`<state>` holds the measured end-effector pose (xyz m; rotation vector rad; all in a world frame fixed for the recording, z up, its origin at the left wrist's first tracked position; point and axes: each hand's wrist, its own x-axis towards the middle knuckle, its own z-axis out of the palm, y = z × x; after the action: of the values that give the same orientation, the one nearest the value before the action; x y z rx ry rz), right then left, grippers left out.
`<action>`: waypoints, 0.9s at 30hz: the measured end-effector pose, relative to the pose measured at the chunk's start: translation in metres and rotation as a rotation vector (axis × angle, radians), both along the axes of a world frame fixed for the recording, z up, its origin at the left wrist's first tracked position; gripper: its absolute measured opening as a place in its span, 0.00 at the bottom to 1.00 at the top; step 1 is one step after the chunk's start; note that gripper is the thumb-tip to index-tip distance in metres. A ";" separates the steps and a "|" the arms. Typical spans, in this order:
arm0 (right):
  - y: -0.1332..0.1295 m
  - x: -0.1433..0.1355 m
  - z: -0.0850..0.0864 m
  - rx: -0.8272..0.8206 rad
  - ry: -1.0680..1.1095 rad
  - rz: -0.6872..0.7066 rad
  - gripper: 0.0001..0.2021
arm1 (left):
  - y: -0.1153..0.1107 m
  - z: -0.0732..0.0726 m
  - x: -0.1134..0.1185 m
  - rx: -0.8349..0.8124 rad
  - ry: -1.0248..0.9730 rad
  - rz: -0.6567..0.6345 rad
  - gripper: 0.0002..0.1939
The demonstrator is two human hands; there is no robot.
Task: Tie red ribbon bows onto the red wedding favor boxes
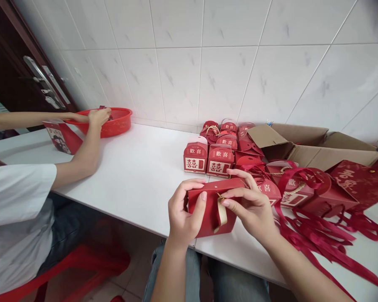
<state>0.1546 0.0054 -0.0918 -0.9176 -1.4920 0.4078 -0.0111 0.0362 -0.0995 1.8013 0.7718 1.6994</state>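
Note:
A red gift box [208, 218] is held tilted over the table's front edge. My left hand [185, 214] grips its left side, thumb on the near face and fingers over the far edge. My right hand [250, 205] pinches the end of a short gold ribbon [222, 216] at the upper part of that face, with thumb and index finger. The ribbon's loose end hangs down the face. Just behind, red boxes with gold and white characters [220, 161] stand in rows; a few are partly hidden by my right hand.
Dark red ribbons [324, 235] lie spread at the right. An opened cardboard box [318, 153] stands against the tiled wall. At the left, a person's arm [93, 142] reaches into a red plastic basket [118, 126], beside a red printed bag [64, 136] on the white table [148, 167].

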 end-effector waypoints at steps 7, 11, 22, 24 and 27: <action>0.003 -0.008 -0.006 0.103 -0.008 -0.087 0.05 | -0.002 -0.003 0.006 0.003 0.006 0.082 0.12; 0.000 -0.014 -0.008 0.136 -0.039 -0.187 0.03 | -0.003 -0.003 0.006 -0.064 0.006 0.078 0.03; -0.007 -0.013 -0.007 0.232 0.017 -0.195 0.14 | -0.008 -0.008 0.007 0.085 -0.056 -0.061 0.03; -0.008 -0.011 -0.007 0.163 0.058 -0.115 0.18 | -0.008 -0.010 0.006 0.128 -0.067 -0.098 0.05; -0.011 -0.009 -0.005 0.090 0.001 -0.061 0.14 | -0.008 -0.009 0.005 0.209 -0.049 -0.126 0.07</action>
<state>0.1451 -0.0053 -0.0967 -0.8884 -1.4659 0.2944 -0.0063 0.0285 -0.1087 1.8950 0.4633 1.7876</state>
